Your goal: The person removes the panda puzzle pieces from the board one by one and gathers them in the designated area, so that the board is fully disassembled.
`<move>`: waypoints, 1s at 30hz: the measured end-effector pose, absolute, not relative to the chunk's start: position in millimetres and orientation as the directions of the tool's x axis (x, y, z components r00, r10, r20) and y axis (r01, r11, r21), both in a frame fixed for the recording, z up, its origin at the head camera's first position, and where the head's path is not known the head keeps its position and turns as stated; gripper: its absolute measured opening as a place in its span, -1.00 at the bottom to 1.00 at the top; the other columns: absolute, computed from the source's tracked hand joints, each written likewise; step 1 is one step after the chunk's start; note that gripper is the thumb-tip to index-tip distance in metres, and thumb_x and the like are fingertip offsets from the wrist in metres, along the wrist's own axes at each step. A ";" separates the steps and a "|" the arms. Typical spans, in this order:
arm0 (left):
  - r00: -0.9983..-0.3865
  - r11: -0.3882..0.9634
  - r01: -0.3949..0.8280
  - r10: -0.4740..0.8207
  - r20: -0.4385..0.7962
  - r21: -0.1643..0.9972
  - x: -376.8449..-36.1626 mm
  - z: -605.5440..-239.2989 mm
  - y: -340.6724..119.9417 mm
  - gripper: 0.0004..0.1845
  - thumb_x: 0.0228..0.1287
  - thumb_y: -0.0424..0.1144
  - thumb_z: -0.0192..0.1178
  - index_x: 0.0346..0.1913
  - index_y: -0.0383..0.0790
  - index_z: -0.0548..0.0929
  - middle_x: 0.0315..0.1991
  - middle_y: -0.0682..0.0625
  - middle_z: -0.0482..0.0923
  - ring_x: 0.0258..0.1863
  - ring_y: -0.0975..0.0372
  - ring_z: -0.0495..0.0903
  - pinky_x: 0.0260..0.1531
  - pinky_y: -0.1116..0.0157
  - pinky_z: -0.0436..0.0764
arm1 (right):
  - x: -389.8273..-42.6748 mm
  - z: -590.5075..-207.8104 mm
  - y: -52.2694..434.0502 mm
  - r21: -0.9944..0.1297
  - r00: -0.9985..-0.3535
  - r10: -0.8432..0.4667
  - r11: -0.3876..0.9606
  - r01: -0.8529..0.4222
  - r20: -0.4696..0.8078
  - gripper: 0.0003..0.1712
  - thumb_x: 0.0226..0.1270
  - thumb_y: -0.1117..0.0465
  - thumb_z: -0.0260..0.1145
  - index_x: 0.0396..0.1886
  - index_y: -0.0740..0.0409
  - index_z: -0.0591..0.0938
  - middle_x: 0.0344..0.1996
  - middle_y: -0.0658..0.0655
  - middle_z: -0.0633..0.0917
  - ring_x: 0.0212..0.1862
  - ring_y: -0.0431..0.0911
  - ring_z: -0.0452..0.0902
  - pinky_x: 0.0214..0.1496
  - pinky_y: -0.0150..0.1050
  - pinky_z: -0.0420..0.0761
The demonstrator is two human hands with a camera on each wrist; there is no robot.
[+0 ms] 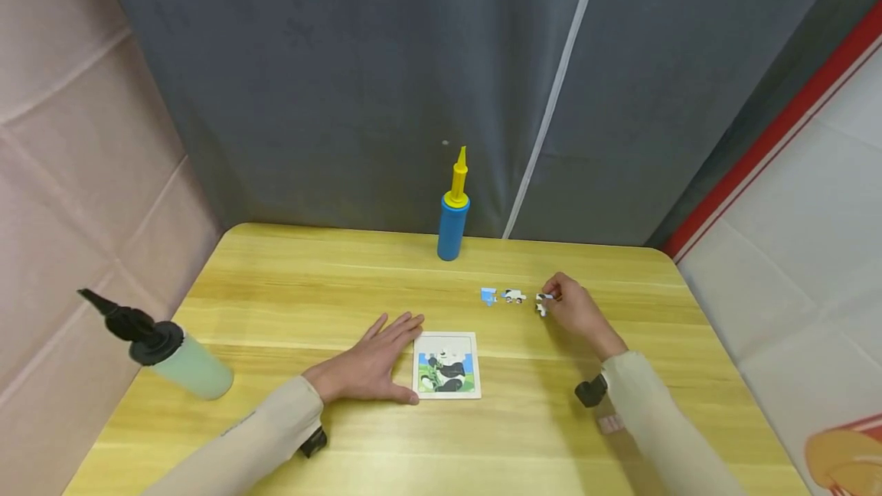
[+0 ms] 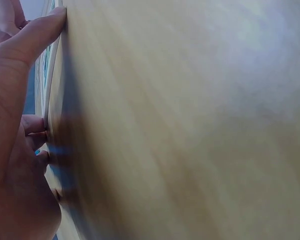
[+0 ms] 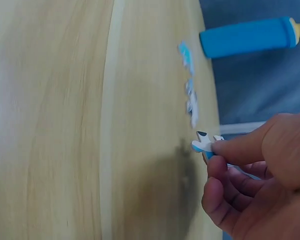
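A square panda jigsaw puzzle (image 1: 446, 364) in a white frame lies on the table, its upper part pale and bare of picture. My left hand (image 1: 368, 362) rests at the frame's left side with fingers spread and thumb at the lower left corner. Farther right, my right hand (image 1: 579, 316) pinches a small white, blue and black puzzle piece (image 3: 203, 144) between thumb and fingertip, held over the table. Left of it lie two loose pieces, a mostly blue piece (image 1: 488, 295) and a white, black and blue piece (image 1: 513, 295).
A blue hand pump (image 1: 451, 232) with a yellow top stands at the table's back edge before a grey curtain (image 1: 344, 98). On the left is a pale green bottle (image 1: 196, 366) with a black top. Fabric walls border both sides of the wooden table (image 1: 296, 274).
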State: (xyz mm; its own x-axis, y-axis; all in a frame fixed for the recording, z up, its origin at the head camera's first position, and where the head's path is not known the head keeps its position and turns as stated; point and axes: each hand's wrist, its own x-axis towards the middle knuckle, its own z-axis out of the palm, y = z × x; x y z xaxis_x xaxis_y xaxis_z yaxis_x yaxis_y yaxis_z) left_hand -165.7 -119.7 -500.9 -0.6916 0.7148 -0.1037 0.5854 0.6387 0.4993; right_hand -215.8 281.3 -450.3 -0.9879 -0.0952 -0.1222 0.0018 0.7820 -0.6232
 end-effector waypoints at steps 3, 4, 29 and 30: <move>-0.691 0.639 0.585 0.715 -0.105 0.499 -165.4 -500.7 -119.6 0.27 0.20 0.47 0.36 0.71 -0.27 0.10 0.79 -0.05 -0.12 0.80 -0.01 -0.16 0.76 -0.20 -0.26 | -222.0 -454.5 285.2 -0.598 -0.988 -0.089 0.802 0.002 -0.123 -0.84 0.53 0.40 0.24 0.00 0.41 0.54 -0.18 0.32 0.67 -0.23 -0.01 0.53 -0.25 -0.25 0.54; -0.691 0.639 0.585 0.715 -0.106 0.499 -165.4 -500.4 -119.5 0.27 0.20 0.47 0.36 0.71 -0.27 0.10 0.79 -0.05 -0.12 0.80 -0.01 -0.16 0.76 -0.20 -0.26 | -224.0 -455.2 285.6 -0.589 -0.989 -0.088 0.808 0.001 -0.121 -0.84 0.53 0.41 0.24 0.00 0.40 0.54 -0.19 0.31 0.67 -0.25 -0.02 0.52 -0.26 -0.26 0.53; -0.694 0.638 0.584 0.714 -0.099 0.503 -165.4 -500.1 -119.2 0.26 0.19 0.45 0.37 0.71 -0.28 0.11 0.79 -0.06 -0.11 0.80 -0.02 -0.15 0.76 -0.20 -0.25 | -237.8 -456.2 278.5 -0.519 -0.983 -0.106 0.855 -0.015 -0.147 -0.85 0.49 0.38 0.30 -0.04 0.36 0.60 -0.03 0.38 0.59 -0.14 0.07 0.51 -0.06 -0.09 0.61; -0.693 0.637 0.584 0.714 -0.099 0.503 -165.5 -500.2 -119.4 0.26 0.19 0.44 0.37 0.71 -0.28 0.11 0.79 -0.06 -0.11 0.80 -0.02 -0.15 0.76 -0.20 -0.25 | -236.0 -454.8 276.4 -0.527 -0.983 -0.117 0.849 -0.025 -0.143 -0.85 0.49 0.37 0.29 -0.04 0.37 0.60 -0.02 0.39 0.59 -0.13 0.07 0.52 -0.06 -0.08 0.61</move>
